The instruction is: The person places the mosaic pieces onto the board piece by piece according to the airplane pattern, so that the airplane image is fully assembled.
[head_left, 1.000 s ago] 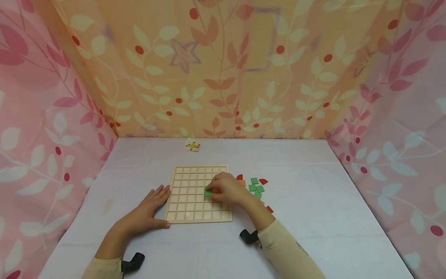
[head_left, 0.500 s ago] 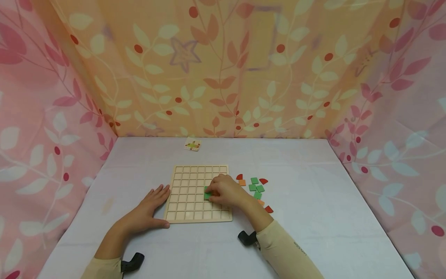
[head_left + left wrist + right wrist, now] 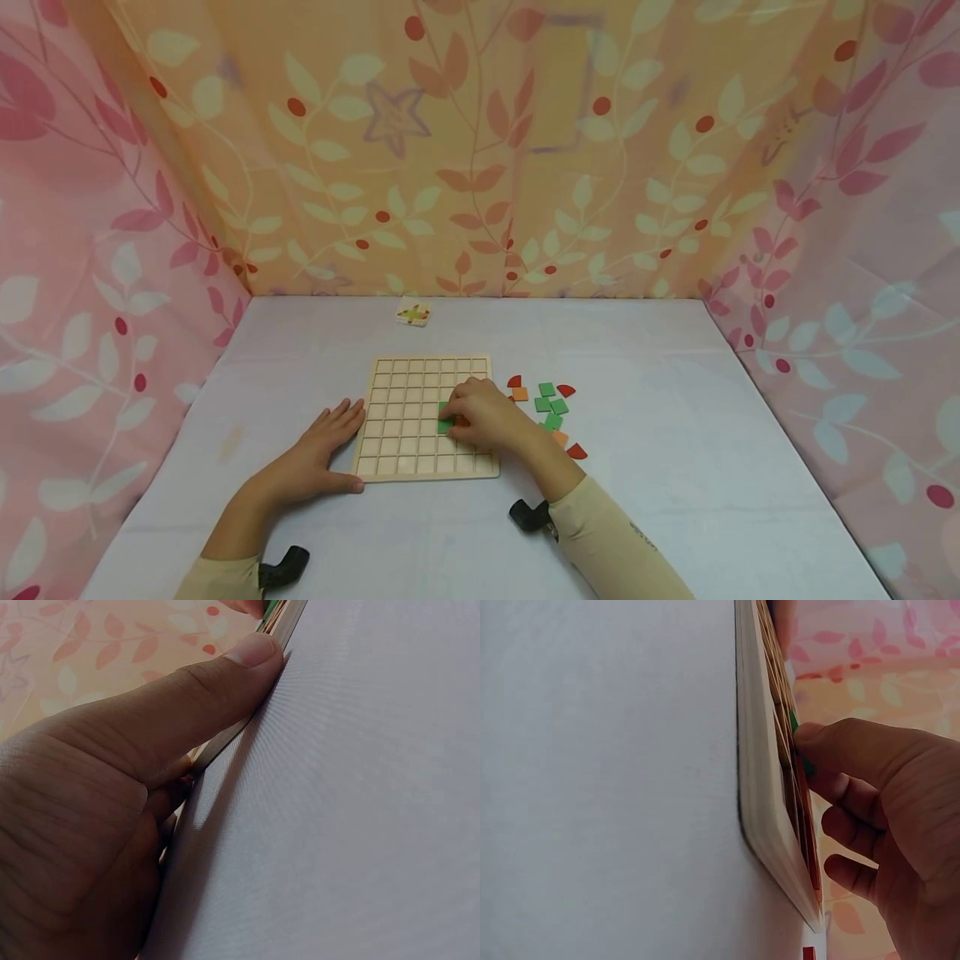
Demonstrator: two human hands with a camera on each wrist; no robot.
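A square wooden grid board [image 3: 397,412] lies flat in the middle of the table. My left hand [image 3: 322,450] rests at the board's left side with straight, spread fingers; in the left wrist view the thumb [image 3: 202,690] lies against the board's edge. Over the board's right half, my right hand [image 3: 487,417] pinches a green tile [image 3: 808,766] with thumb and forefinger, low at the grid. Green [image 3: 445,427] shows at the fingertips, next to the forefinger and below it. Red and orange pieces on the board are mostly hidden behind the right hand.
Right of the board lie several loose green tiles [image 3: 557,406], an orange square [image 3: 520,394] and red quarter-round pieces [image 3: 577,452]. A small patterned card [image 3: 413,313] lies near the back edge. Floral cloth walls [image 3: 480,167] enclose the white table.
The fingers of my right hand have shifted slightly at the same spot on the board, and more green shows by them now. My left hand has stayed in place.
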